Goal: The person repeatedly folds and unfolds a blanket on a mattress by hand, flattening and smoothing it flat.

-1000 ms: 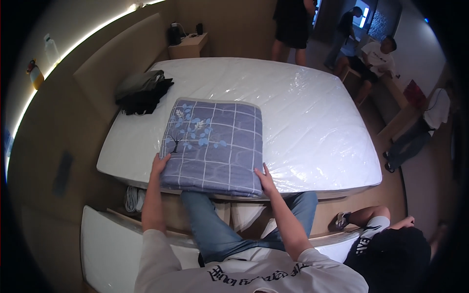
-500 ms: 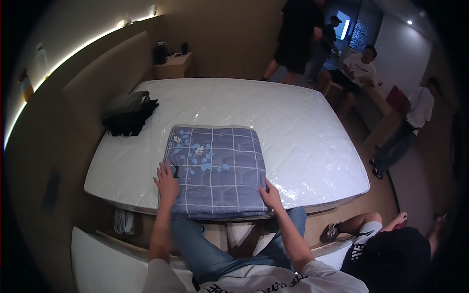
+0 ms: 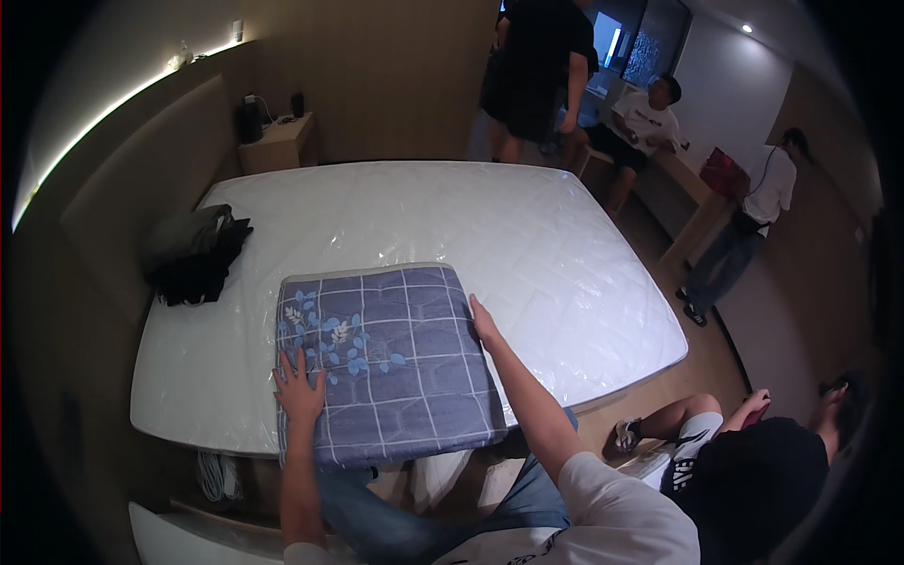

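A folded blue-grey quilted bed pad (image 3: 414, 377) with white checks and a light-blue leaf pattern lies flat, its near end at the mattress's front edge. My left hand (image 3: 299, 394) rests on its left side, fingers spread over the cloth. Along the pad's right edge, toward the far corner, lies my right hand (image 3: 484, 325), its fingers stretched forward and partly seen edge-on. Beneath the pad is a white mattress (image 3: 574, 311), covered in shiny clear plastic.
Dark folded clothes (image 3: 196, 254) lie at the mattress's left. A nightstand (image 3: 278, 139) stands beyond the far left corner. Coiled white cable (image 3: 218, 476) sits below the front edge. A person in a black cap (image 3: 753, 490) is close at my right; several other people are farther back.
My right hand has moved forward along the pad's right edge, from its near part toward the far corner. My left hand stays on the left side, fingers now more spread. The view has shifted.
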`<action>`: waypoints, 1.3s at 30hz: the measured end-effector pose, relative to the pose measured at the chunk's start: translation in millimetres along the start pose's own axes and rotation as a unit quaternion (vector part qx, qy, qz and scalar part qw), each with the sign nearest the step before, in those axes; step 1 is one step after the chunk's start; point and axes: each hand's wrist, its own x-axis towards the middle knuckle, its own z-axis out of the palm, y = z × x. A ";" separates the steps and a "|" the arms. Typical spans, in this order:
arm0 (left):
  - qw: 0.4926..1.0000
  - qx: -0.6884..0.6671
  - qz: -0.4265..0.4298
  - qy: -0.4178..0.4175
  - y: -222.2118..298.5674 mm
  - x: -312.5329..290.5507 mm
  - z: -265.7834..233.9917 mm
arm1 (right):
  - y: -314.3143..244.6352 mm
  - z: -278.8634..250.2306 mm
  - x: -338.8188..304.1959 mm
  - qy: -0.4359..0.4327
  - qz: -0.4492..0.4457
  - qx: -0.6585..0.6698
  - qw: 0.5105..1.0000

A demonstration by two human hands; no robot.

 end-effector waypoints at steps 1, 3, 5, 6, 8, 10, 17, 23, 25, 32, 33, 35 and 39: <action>1.000 -0.006 0.011 -0.002 4.2 4.7 2.4 | 3.2 4.8 21.5 0.008 -0.002 0.002 1.000; 0.999 -0.018 0.026 0.008 14.0 17.2 12.8 | 0.7 12.0 54.7 0.007 0.037 -0.117 0.992; 1.000 -0.005 -0.029 0.007 -23.4 -0.4 23.2 | -24.1 62.9 31.6 -0.055 0.057 -0.169 0.982; 1.000 -0.004 -0.026 0.016 -25.1 -1.0 28.0 | -28.1 60.0 35.4 -0.124 0.044 -0.105 0.986; 0.999 -0.001 -0.009 0.036 -21.8 9.5 34.0 | -46.1 59.5 45.0 -0.093 0.071 -0.065 0.991; 0.999 0.016 0.006 0.048 -11.6 19.6 34.5 | -57.1 63.3 52.8 0.005 0.106 -0.133 0.985; 0.998 0.031 -0.001 0.055 -15.7 24.1 44.6 | -84.1 102.4 47.9 0.063 0.028 -0.415 0.907; 0.998 -0.001 0.011 0.060 -13.2 28.5 45.6 | -41.8 49.5 33.0 0.105 0.002 -0.218 0.970; 0.998 -0.012 0.010 0.058 -14.8 23.1 44.8 | -4.7 8.6 -5.9 -0.018 0.063 -0.149 0.987; 0.993 -0.093 0.023 0.062 -51.6 -0.5 17.2 | 35.8 -3.3 -216.1 -0.082 0.129 0.023 0.988; 0.981 -0.171 0.037 0.085 -63.5 -8.7 12.5 | 41.0 -4.6 -232.0 -0.065 0.107 0.006 0.992; 0.961 -0.275 -0.005 0.029 -100.8 -43.3 9.8 | 39.2 -1.6 -246.2 -0.055 0.084 -0.009 0.995; 0.853 -0.501 -0.089 -0.112 -139.9 -97.5 29.3 | 34.1 -0.5 -263.2 -0.046 0.079 -0.044 0.995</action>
